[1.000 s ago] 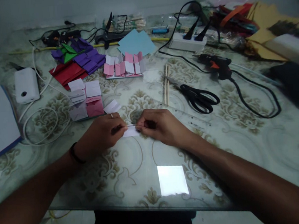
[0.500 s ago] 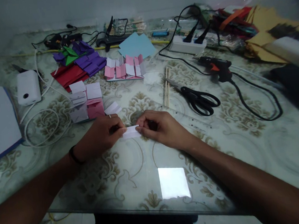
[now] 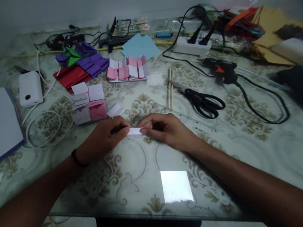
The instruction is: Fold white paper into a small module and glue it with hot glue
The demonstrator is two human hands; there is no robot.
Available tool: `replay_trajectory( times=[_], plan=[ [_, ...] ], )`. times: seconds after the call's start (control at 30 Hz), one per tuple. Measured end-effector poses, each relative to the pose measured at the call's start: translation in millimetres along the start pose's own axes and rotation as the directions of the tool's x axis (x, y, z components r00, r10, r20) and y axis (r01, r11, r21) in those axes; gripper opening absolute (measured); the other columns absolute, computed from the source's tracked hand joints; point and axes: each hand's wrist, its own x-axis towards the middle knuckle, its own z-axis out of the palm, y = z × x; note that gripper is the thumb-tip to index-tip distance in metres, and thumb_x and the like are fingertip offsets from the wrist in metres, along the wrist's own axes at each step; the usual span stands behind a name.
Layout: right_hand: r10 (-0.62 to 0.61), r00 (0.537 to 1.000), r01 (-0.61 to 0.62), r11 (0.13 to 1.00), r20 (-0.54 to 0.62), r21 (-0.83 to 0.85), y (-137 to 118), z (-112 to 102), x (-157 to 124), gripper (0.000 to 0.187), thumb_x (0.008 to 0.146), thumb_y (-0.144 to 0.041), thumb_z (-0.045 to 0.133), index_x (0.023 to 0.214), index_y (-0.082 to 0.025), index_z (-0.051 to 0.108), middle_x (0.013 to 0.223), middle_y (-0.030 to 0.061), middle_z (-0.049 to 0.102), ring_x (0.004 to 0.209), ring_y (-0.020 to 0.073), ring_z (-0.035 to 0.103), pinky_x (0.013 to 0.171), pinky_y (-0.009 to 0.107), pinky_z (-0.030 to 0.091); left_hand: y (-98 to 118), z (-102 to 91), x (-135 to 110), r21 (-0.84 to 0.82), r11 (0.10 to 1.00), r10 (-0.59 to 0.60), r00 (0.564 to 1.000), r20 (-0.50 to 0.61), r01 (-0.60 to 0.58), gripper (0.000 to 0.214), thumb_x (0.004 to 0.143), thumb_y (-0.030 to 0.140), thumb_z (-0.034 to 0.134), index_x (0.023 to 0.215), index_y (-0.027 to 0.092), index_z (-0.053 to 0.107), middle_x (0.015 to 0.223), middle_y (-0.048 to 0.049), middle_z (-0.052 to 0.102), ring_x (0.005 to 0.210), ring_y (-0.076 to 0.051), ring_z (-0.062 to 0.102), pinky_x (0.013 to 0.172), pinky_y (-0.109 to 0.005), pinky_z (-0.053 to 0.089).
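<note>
Between my two hands is a small folded strip of white paper [image 3: 135,131]. My left hand [image 3: 107,133] pinches its left end with thumb and fingers. The right end is pinched by my right hand [image 3: 166,129], thumb on top. Just beyond my left hand lie a loose white folded paper piece [image 3: 115,110] and a block of pink and white folded papers [image 3: 97,110]. A second pink and white folded block [image 3: 127,69] rests farther back. Part of the strip is hidden under my fingertips.
Black-handled scissors [image 3: 205,101], wooden sticks [image 3: 170,90] and a clear ruler [image 3: 192,121] lie to the right. Beyond them are a glue gun [image 3: 223,70] and a power strip [image 3: 192,47]. A white power bank [image 3: 30,88] with a cable, purple folded papers [image 3: 93,65] and blue sheets [image 3: 140,46] sit behind.
The visible face of the paper strip looks narrower now, its front part turned over. Both hands keep their pinch in nearly the same place; the whole view has shifted slightly.
</note>
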Motion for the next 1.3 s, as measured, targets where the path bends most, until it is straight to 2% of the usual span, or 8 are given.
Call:
replay_trajectory(
  times=[0.27,0.47,0.73,0.87,0.97,1.07,1.2,1.3],
  plan=[
    [-0.055,0.992,0.056,0.998,-0.112,0.009,0,0,-1,0.016,0.093,-0.029,0.072,0.105,-0.019,0.074,0.075,-0.0003,0.068,0.066,0.0130,0.061,0.062,0.025,0.049,-6,1.2,-3,-0.104,0.993,-0.056,0.998,-0.015,0.054,0.030,0.094,0.039,0.064,0.115,0.019,0.066,0.083,0.0005,0.069,0.071,-0.014,0.062,0.061,-0.025,0.046],
    [-0.057,0.992,0.061,0.998,-0.115,0.029,2,1,-1,0.015,0.094,-0.031,0.072,0.103,-0.019,0.075,0.077,0.0008,0.070,0.067,0.0130,0.062,0.063,0.025,0.050,-4,4.8,-4,-0.116,0.993,-0.033,0.998,-0.054,0.027,0.027,0.088,0.032,0.071,0.111,0.019,0.066,0.080,0.0021,0.067,0.066,-0.012,0.060,0.060,-0.024,0.048],
    [-0.067,0.993,0.064,0.997,-0.102,-0.030,0,1,-1,0.015,0.093,-0.029,0.071,0.101,-0.017,0.073,0.078,0.0013,0.069,0.068,0.0135,0.061,0.063,0.025,0.048,-7,9.0,-5,-0.158,0.986,0.027,0.989,-0.148,-0.051,0.023,0.090,0.022,0.067,0.112,0.020,0.067,0.098,-0.0029,0.075,0.088,-0.017,0.072,0.080,-0.030,0.059],
    [-0.085,0.988,0.076,0.994,-0.128,-0.076,2,2,-3,0.013,0.092,-0.029,0.072,0.096,-0.017,0.072,0.073,-0.0009,0.065,0.064,0.0122,0.057,0.060,0.024,0.044,-11,13.4,-7,-0.280,0.955,0.059,0.990,-0.128,-0.093,0.023,0.089,0.022,0.070,0.112,0.021,0.066,0.113,-0.0052,0.075,0.101,-0.019,0.075,0.091,-0.033,0.062],
    [-0.093,0.987,0.080,0.992,-0.131,-0.102,4,2,-3,0.013,0.094,-0.030,0.070,0.096,-0.017,0.072,0.070,-0.0014,0.063,0.061,0.0125,0.056,0.058,0.025,0.043,-10,16.7,-8,-0.372,0.923,0.053,0.991,-0.125,-0.096,0.030,0.087,0.027,0.076,0.115,0.021,0.065,0.108,-0.0044,0.076,0.096,-0.019,0.078,0.090,-0.034,0.064],
    [-0.178,0.976,0.154,0.972,-0.127,-0.176,4,1,-2,0.009,0.095,-0.027,0.070,0.096,-0.018,0.071,0.079,0.0017,0.067,0.068,0.0148,0.060,0.064,0.027,0.047,-8,18.6,-9,-0.350,0.929,0.056,0.980,-0.193,-0.122,0.032,0.085,0.027,0.079,0.113,0.020,0.064,0.109,-0.0050,0.076,0.092,-0.018,0.078,0.088,-0.031,0.066],
    [-0.375,0.921,0.321,0.887,-0.110,-0.333,2,1,0,0.002,0.095,-0.019,0.071,0.093,-0.019,0.072,0.086,0.0039,0.066,0.079,0.0170,0.060,0.073,0.030,0.048,-7,20.3,-10,-0.232,0.960,0.092,0.958,-0.273,-0.158,0.029,0.086,0.022,0.075,0.113,0.019,0.062,0.108,-0.0056,0.075,0.092,-0.017,0.077,0.086,-0.029,0.067],
    [-0.400,0.910,0.341,0.869,-0.106,-0.359,1,2,-1,0.002,0.094,-0.017,0.074,0.093,-0.019,0.074,0.080,0.0017,0.063,0.073,0.0156,0.058,0.068,0.028,0.047,-6,21.1,-12,-0.132,0.973,0.147,0.948,-0.282,-0.190,0.029,0.088,0.019,0.073,0.114,0.019,0.062,0.104,-0.0044,0.075,0.089,-0.015,0.076,0.083,-0.027,0.068]
  ],
)
